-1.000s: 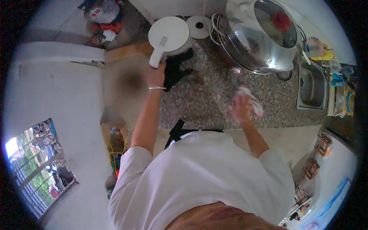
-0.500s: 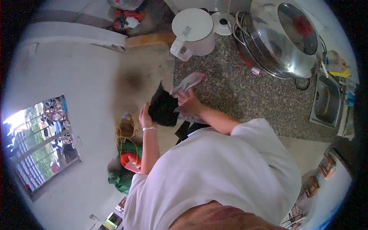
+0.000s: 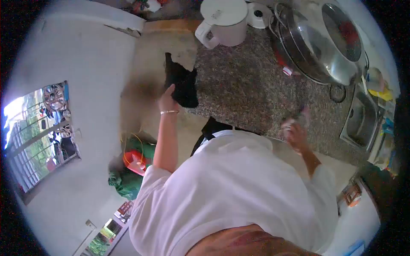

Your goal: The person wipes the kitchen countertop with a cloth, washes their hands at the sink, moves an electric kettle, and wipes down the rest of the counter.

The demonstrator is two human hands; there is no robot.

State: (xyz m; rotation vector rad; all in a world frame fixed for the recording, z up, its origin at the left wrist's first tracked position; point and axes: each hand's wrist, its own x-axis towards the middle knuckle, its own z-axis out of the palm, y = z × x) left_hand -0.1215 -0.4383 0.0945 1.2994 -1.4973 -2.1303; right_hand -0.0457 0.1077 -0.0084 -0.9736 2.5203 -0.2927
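Twice grips: black cloth (image 3: 183, 85) in left hand (image 3: 168, 100), eleven o'clock; seemingly, blurred pale rag (image 3: 303, 112) in right hand (image 3: 297, 136), three. Could drop former off worktop (image 3: 247, 81) edge by slackening.

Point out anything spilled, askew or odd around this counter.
One oddity: a dark, blurry patch left of the black cloth in the left hand. It looks hazier than its surroundings; stain or lens smudge, I cannot tell. No spill shows.
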